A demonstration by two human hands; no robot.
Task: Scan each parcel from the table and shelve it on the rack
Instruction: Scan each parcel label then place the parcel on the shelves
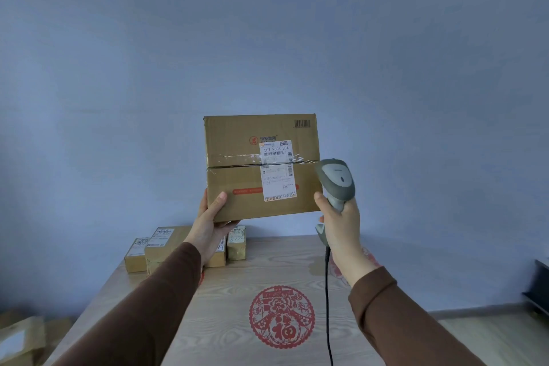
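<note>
Two hands are raised in front of a blue wall, with the parcel between them. At far left, small parcels point(166, 246) sit at the back of the wooden table point(237, 276). Next, the left hand point(211, 220) grips the lower left corner of a taped cardboard parcel point(237, 169), thumb on its front face, holding it upright above the table, its shipping label point(277, 171) facing the camera. Just beside the parcel's right edge, the right hand point(341, 223) is wrapped round the handle of a grey scanner point(337, 177), whose black cable point(328, 306) hangs down.
</note>
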